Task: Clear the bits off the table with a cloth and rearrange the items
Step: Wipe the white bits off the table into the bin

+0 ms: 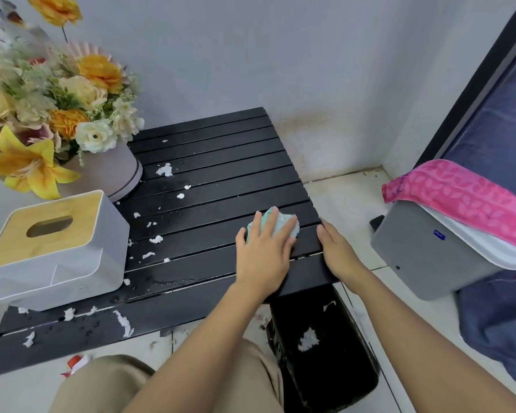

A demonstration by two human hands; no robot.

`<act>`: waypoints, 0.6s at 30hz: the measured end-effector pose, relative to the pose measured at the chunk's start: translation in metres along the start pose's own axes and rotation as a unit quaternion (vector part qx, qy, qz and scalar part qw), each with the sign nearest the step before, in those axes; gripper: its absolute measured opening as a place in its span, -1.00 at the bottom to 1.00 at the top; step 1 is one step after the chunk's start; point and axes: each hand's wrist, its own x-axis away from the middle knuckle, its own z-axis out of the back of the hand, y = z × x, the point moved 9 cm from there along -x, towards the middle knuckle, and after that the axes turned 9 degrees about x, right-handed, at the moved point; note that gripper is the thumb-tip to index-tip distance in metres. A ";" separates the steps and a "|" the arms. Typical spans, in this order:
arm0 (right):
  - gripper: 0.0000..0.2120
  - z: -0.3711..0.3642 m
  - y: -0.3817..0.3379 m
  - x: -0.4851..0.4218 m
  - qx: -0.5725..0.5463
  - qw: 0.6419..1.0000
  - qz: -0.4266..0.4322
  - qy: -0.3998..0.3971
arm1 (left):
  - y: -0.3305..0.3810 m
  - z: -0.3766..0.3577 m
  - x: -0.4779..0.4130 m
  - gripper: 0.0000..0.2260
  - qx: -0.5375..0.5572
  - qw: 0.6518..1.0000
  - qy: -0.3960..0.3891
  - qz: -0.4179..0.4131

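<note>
Left hand (pixel 262 251) spread on one cloth (pixel 284 221), right hand (pixel 338 254) flat on table (pixel 221 156) edge — scattered bits (pixel 164 169)

Surface (pixel 221 150), blk slatted: 1.
Cloth (pixel 283 223), pale green: 1.
Tissue box (pixel 81 248) w/ wood lid: 1.
Flower arrangement (pixel 57 99) in round pot: 1.
White bits (pixel 164 169) on surface: approx. 16, var. sizes.
Black bin (pixel 340 368): 1, w/ 2 more bits showing.
Grey bin (pixel 423 251): 1.
Pink towel (pixel 465 195): 1.
Hands: 2, i.e. left hand (pixel 264 248), right hand (pixel 338 251).
</note>
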 end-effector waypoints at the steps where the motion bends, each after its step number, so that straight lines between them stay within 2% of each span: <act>1: -0.63 0.000 0.001 0.000 -0.016 1.000 -0.001 -0.002 | -0.015 0.007 0.006 -0.64 -0.008 1.000 0.022 -0.006; 3: -0.61 -0.002 0.003 -0.001 -0.040 0.999 -0.005 -0.008 | -0.044 0.023 0.031 -0.65 0.009 0.997 0.074 0.031; 5: -0.62 -0.004 0.006 0.000 -0.074 0.997 -0.014 -0.030 | -0.039 0.020 0.056 -0.64 0.035 0.994 0.088 0.058; 7: -0.62 -0.006 0.011 -0.001 -0.117 0.991 -0.032 -0.049 | -0.001 0.003 0.054 -0.66 0.039 0.997 0.066 0.005; 10: -0.61 -0.007 0.017 -0.002 -0.133 0.987 -0.065 -0.062 | 0.047 -0.017 0.020 -0.62 0.060 0.990 -0.005 -0.125; 13: -0.63 -0.006 0.019 -0.003 -0.132 0.986 -0.076 -0.065 | 0.033 -0.020 -0.011 -0.61 0.037 0.984 -0.038 -0.168; 15: -0.65 -0.005 0.016 0.000 -0.131 0.987 -0.068 -0.060 | -0.007 -0.001 -0.016 -0.64 0.040 0.992 0.016 -0.116; 18: -0.63 -0.005 0.015 0.000 -0.129 0.988 -0.059 -0.054 | -0.083 0.034 0.013 -0.67 0.025 0.992 0.122 0.035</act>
